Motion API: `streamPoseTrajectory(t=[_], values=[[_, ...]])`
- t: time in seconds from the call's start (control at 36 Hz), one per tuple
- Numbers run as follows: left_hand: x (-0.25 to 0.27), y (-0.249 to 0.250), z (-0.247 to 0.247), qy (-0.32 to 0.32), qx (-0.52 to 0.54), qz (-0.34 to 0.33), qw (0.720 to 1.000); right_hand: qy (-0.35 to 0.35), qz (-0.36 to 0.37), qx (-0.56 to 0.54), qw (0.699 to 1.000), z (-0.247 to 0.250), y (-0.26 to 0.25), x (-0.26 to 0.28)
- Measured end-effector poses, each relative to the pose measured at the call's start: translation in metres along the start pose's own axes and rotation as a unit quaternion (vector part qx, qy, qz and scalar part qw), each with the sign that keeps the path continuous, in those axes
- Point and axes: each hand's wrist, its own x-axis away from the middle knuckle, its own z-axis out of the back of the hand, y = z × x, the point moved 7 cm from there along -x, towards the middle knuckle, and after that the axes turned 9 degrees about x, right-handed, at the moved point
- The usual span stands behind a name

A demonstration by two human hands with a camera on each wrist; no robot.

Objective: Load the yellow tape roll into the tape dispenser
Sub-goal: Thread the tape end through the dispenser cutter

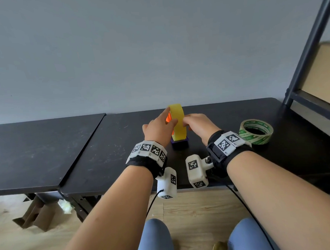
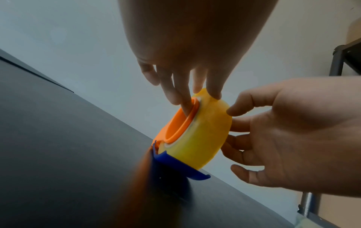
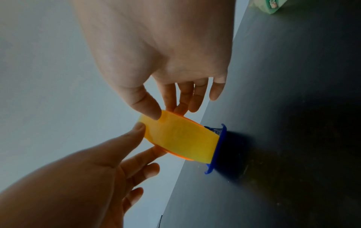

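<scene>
The yellow tape roll [image 1: 177,122] stands upright on edge in the tape dispenser, around its orange hub [image 2: 175,128] and over its blue base [image 2: 181,166]. The dispenser rests on the black table [image 1: 123,146]. My left hand [image 1: 171,118] holds the roll from the left, with the thumb on its yellow rim and a finger inside the orange hub. From the right, my right hand [image 1: 186,121] pinches the roll [image 3: 181,137], thumb on the outer face and fingers against its far side. The blue base [image 3: 220,146] touches the tabletop.
A clear tape roll with green print [image 1: 256,131] lies flat on the table to the right. A dark metal shelf frame [image 1: 309,50] holding a cardboard box rises at the far right. A second black table [image 1: 37,150] adjoins on the left. A grey wall stands close behind.
</scene>
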Motion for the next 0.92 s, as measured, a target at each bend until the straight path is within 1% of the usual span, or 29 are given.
streamPoseTrajectory(t=[0.17,0.31,0.47,0.69,0.92], values=[[0.0,0.007,0.002,0.005,0.004,0.008,1.0,-0.006,0.015,0.017,1.0,-0.001,0.003,0.0],[0.002,0.006,0.004,-0.001,0.038,0.015,0.999,0.0,0.014,0.027,1.0,0.001,0.005,0.0],[-0.003,-0.003,-0.004,-0.056,0.046,0.014,0.997,-0.006,0.024,0.05,0.998,-0.002,0.005,0.001],[0.003,0.0,0.002,-0.039,0.04,-0.004,0.998,0.023,0.059,0.134,0.989,-0.004,0.003,0.003],[0.001,0.002,0.002,-0.019,0.04,-0.008,0.999,0.006,0.063,0.121,0.991,-0.004,0.005,0.008]])
